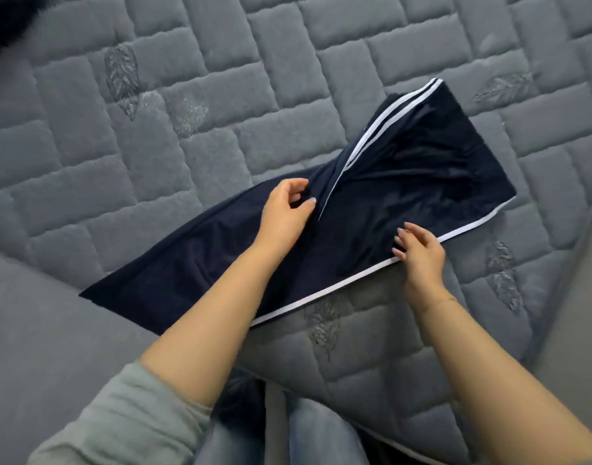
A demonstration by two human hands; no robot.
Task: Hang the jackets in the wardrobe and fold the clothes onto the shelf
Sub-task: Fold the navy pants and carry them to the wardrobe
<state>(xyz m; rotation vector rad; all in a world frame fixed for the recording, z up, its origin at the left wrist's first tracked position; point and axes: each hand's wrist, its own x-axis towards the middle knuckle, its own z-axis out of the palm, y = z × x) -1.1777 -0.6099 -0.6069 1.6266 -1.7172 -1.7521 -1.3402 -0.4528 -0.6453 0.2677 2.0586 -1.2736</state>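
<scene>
Covering bed: grey quilted mattress

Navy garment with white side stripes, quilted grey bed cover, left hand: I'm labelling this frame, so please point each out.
Navy garment with white side stripes [405, 203]: head view, flat dark cloth.
Quilted grey bed cover [187, 55]: head view, bare quilted panel.
Left hand [286, 213]: head view, back of hand, pinching the cloth.

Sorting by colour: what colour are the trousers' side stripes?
White stripes on the dark navy fabric trousers, head view.
</scene>
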